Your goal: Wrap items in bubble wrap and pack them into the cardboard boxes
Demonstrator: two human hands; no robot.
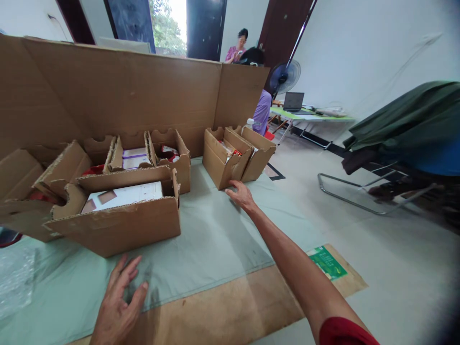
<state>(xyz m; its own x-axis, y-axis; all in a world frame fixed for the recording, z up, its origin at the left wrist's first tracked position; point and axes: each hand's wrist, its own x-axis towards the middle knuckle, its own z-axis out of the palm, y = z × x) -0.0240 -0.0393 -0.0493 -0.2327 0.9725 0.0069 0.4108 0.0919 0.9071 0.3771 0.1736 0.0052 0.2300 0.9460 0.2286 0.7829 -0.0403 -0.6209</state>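
Observation:
My right hand (240,195) reaches forward with its fingers stretched out, at the lower front corner of a small cardboard box (224,165) holding red and clear packets. Whether the fingertips press on it, I cannot tell. A second cardboard box (258,160) leans close against that one on the right. My left hand (120,304) is open, fingers apart, just in front of a long cardboard box (122,235). Inside the long box lies a white carton (134,196). Nothing is held in either hand.
More cardboard boxes (170,158) line the left side under a tall cardboard screen (143,91). Bubble wrap (16,278) lies on the pale green cloth (204,239). Beyond are a person (236,51), another person's leg (262,112), a fan (285,76) and a chair (373,191).

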